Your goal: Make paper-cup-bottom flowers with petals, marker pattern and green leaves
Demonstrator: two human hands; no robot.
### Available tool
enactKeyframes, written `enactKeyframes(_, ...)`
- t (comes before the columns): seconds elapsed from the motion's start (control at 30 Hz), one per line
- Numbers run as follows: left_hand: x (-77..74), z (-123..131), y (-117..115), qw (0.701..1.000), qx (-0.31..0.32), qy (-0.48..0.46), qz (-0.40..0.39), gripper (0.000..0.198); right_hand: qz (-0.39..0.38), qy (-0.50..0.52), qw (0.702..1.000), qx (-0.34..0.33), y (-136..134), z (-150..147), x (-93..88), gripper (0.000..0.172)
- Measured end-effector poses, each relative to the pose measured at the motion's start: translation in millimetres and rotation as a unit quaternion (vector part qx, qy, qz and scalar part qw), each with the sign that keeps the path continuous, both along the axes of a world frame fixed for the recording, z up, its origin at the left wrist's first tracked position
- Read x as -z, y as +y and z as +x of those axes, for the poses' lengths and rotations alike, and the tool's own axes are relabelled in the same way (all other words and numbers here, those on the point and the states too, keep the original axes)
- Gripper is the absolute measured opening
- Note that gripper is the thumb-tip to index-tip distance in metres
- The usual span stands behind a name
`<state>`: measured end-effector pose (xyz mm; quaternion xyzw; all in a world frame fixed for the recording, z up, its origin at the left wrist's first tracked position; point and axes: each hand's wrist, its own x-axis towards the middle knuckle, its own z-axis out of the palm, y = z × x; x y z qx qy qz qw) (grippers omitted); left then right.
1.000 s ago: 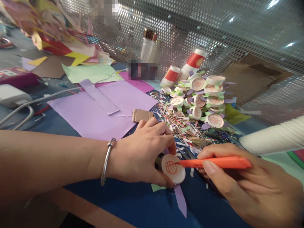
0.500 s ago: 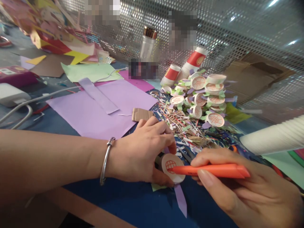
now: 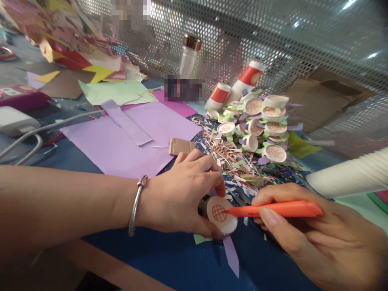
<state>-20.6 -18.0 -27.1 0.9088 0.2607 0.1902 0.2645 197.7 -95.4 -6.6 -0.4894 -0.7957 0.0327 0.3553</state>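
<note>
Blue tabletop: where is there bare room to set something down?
Bare blue tabletop shows between the left hand, the brown band below and the purple strip by the held disc; another patch lies between that strip and the right hand. It is crowded beyond the hands, where paper scraps and piled discs run up to the paper cups.

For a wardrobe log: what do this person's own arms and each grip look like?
The left forearm shows no sleeve; a thin silver bangle with small knobs circles the wrist. The left grip and right grip are bare, with no gloves or rings visible; the right forearm is out of view.
</note>
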Motion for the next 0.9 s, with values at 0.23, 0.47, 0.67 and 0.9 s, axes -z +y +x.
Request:
enactKeyframes(0.23,0.2,-1.2,0.5,1.000,0.001,0.001,-0.003,0.054,-0.007,0.016,1.000,0.005,-1.9,-0.1,1.0,0.014)
enactKeyframes(0.47,-0.7,0.0,2.0,1.000,0.006,0.002,-0.003,0.052,0.012,0.024,1.000,-0.007,-4.2,-7.3,-0.7,0.017)
enactKeyframes(0.67,-2.3,-0.4,1.6,1.000,0.005,0.007,-0.004,0.054,-0.003,0.026,0.999,-0.020,-4.2,-7.3,0.6,0.015)
enactKeyframes(0.9,-1.6,-0.7,2.5,1.000,0.006,0.005,-0.001,0.053,0.007,-0.004,0.999,-0.033,-2.5,-5.6,-2.0,0.016)
